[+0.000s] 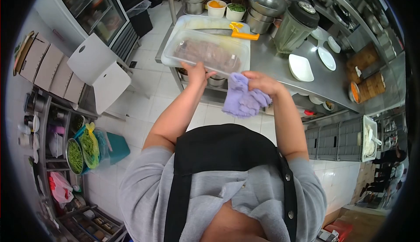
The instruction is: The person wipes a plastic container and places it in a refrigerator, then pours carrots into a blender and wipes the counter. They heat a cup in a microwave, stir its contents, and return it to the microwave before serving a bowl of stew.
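Observation:
A clear plastic food container [175,44] with pinkish, meat-like pieces inside is held over the front of a white cutting board [188,22]. My left hand [197,73] grips its near edge, thumb stretched along the side. A crumpled purple cloth [245,100] hangs from my right hand [262,84], closed on it beside the container's near right corner. Whether those fingers also hold the container is hidden. Behind the container lies a knife [245,35] with a yellow-orange handle, its blade on the board. Cut orange pieces [236,25] rest near it.
Along the counter's back stand metal bowls [264,3], white tubs [216,9] and a blender [295,27]. White dishes [301,67] sit on the right of the steel counter [271,58]. A white chair [103,73] and green vegetables in bags [89,143] are at left.

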